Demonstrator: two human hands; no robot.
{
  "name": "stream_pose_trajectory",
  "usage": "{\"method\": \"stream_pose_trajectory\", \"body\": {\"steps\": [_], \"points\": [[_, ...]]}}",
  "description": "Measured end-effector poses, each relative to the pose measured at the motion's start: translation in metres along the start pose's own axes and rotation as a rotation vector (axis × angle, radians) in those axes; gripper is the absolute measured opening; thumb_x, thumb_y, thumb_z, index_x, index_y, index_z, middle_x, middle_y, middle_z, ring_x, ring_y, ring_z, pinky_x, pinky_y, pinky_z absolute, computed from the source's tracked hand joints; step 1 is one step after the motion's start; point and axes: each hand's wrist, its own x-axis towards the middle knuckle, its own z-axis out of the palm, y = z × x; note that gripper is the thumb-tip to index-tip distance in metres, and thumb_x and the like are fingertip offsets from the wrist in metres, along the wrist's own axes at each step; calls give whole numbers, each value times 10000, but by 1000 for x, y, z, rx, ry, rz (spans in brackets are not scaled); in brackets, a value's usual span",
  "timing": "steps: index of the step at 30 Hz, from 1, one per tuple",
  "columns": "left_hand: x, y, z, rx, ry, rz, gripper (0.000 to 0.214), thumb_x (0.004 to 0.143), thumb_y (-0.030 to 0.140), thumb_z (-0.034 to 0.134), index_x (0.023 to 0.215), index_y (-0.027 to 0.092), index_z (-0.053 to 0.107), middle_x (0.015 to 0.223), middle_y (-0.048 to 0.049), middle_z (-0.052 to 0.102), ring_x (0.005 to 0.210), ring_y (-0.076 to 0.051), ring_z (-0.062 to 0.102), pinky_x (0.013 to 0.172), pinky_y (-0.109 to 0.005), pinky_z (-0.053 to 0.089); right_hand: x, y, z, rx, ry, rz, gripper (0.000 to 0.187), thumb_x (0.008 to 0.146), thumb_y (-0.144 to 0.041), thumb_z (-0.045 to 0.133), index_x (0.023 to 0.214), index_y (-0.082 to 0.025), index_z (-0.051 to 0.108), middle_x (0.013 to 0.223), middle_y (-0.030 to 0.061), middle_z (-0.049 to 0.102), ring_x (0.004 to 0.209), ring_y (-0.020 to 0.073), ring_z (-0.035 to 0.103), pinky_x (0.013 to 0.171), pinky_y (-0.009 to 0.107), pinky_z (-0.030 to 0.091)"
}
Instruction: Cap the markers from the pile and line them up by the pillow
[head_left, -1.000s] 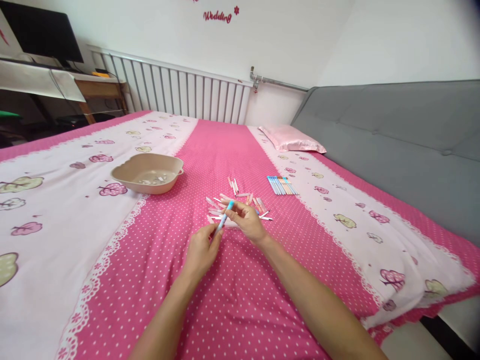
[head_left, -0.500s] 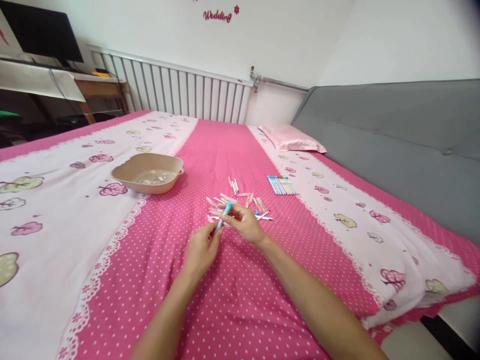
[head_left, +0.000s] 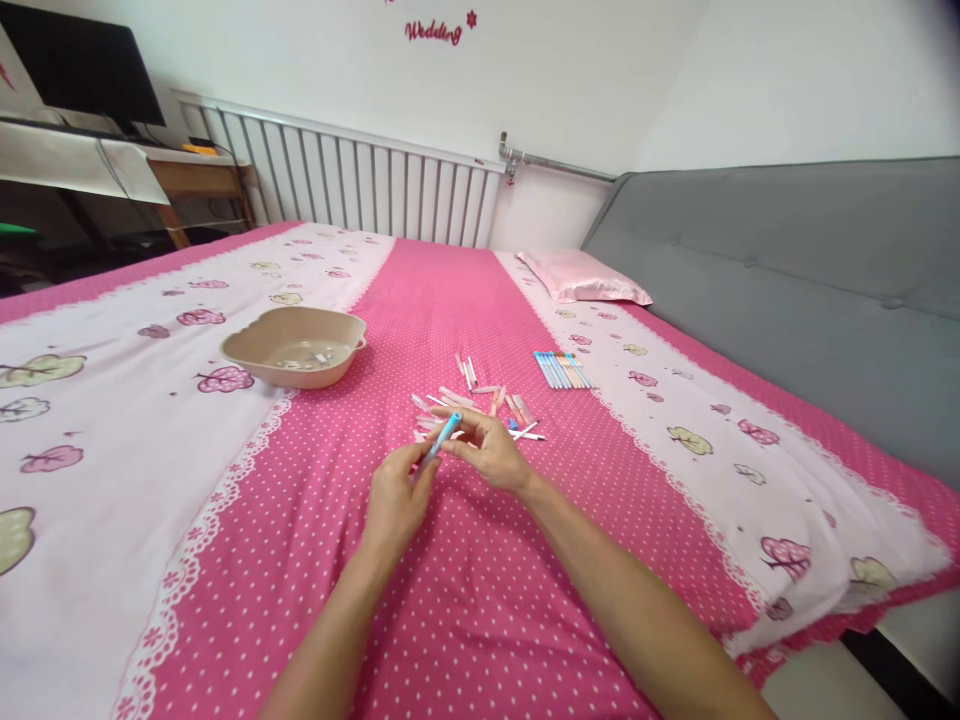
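Observation:
My left hand (head_left: 397, 500) pinches the lower end of a pen (head_left: 441, 440) with a pale blue barrel and a bright blue top. The pen tilts up to the right. My right hand (head_left: 489, 450) is curled around its upper part, thumb in front and fingers behind; the exact contact is partly hidden. Just beyond my hands lies a loose pile of pen parts (head_left: 523, 408), clear pinkish tubes and thin white refills. To the right, a neat row of pens (head_left: 564, 370) in blue and orange tones lies side by side.
On the left of the pink dotted bedspread (head_left: 450, 290) sits a beige basin (head_left: 292, 375) with small pale pieces inside. A pink pillow (head_left: 581, 276) lies at the far right by the grey headboard (head_left: 780, 240). A radiator (head_left: 337, 165) lines the back wall.
The pen has tipped further to the right, its blue top now pointing more towards me. My left hand has shifted very slightly left. The pile, the row and the basin are unchanged.

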Motion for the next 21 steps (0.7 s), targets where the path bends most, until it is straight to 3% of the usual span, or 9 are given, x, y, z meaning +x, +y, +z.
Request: {"method": "stream_pose_trajectory", "body": {"steps": [7, 14, 21], "points": [[-1, 0, -1, -90, 48, -6, 309, 810, 351, 506, 1053, 216, 641, 965, -47, 679, 829, -175, 601, 763, -297, 456, -2, -9, 3, -53, -39, -50, 451, 744, -258, 649, 1183, -211, 561, 938, 49, 688, 878, 173, 633, 808, 336, 487], [-2, 4, -3, -118, 42, -28, 344, 809, 379, 512, 1072, 197, 638, 961, -57, 682, 840, -180, 602, 770, -301, 461, -1, -7, 4, -36, 11, -7, 441, 718, -307, 673, 1139, -206, 590, 926, 47, 689, 886, 190, 639, 791, 344, 500], [-2, 15, -6, -195, 41, -139, 353, 745, 359, 592, 1049, 179, 584, 760, -13, 680, 689, -148, 609, 711, -289, 468, 0, 0, -2, 30, 51, 35, 463, 732, -319, 668, 1168, -211, 556, 923, 51, 686, 849, 168, 642, 789, 318, 486]]}}
